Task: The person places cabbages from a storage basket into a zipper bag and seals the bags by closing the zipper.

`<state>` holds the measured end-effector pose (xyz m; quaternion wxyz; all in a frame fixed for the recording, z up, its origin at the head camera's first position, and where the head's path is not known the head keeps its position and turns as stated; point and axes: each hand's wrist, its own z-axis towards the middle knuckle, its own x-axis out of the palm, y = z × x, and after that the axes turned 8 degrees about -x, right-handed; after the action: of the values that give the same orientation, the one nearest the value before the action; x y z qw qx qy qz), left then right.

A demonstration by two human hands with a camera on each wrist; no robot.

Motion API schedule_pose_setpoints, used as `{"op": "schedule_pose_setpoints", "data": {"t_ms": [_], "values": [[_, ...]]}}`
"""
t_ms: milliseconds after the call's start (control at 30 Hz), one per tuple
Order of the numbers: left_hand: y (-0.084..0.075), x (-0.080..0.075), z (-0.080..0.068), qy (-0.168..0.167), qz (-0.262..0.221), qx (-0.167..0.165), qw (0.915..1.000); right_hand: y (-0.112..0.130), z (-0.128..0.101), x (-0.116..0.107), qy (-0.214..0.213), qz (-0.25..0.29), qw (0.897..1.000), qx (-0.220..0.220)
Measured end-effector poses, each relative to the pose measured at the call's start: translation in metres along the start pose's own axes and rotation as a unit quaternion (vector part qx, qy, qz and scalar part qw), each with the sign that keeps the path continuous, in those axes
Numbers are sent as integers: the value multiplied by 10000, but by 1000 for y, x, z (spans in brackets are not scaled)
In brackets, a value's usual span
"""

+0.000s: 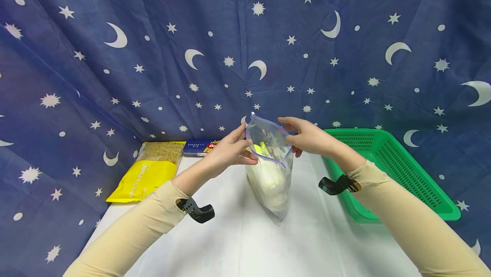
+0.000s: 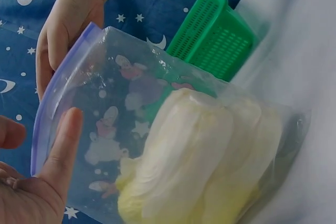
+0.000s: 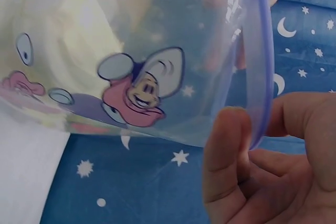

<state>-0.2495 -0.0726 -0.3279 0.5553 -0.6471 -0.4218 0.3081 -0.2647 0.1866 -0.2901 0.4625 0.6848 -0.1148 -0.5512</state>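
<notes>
A clear zip bag (image 1: 285,209) with a purple zip rim stands upright on the table, its mouth spread open at the top. Inside is a pale napa cabbage (image 2: 184,156), white at the stem end and yellow toward the leaves. At the left side of the mouth, my left hand (image 1: 234,149) holds the rim, its thumb lying along the bag's wall. My right hand (image 1: 307,136) pinches the opposite side of the rim between thumb and fingers. Printed cartoon figures (image 3: 142,87) on the plastic show in the right wrist view.
A green plastic basket (image 1: 406,170) stands to the right, partly behind my right forearm. At the back left lie a yellow pasta bag (image 1: 153,174) and a blue spaghetti box (image 1: 195,147). A blue curtain (image 1: 238,47) with moons and stars hangs behind the white table (image 1: 215,243).
</notes>
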Motion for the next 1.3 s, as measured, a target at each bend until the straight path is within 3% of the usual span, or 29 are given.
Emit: {"op": "schedule_pose_setpoints", "data": {"t_ms": [200, 467, 733, 967, 1133, 1300], "values": [[10, -3, 3, -17, -130, 18, 9999, -7, -10, 10, -421, 288, 9987, -73], [20, -6, 4, -13, 117, 133, 9998, -20, -36, 27, -1064, 507, 9927, -251], [31, -12, 13, -242, 737, 272, 9966, -33, -68, 62, -1660, -33, 9846, -554], [36, -18, 27, -569, 1132, 312, 9914, -42, -73, 87, -2202, -213, 9727, -692], [33, -25, 46, -836, 1450, 293, 9855, -42, -73, 97, -2691, 257, 9582, -934], [24, -30, 71, -1050, 1275, 147, 9862, -43, -73, 105, -2971, 792, 9428, -1287]]}}
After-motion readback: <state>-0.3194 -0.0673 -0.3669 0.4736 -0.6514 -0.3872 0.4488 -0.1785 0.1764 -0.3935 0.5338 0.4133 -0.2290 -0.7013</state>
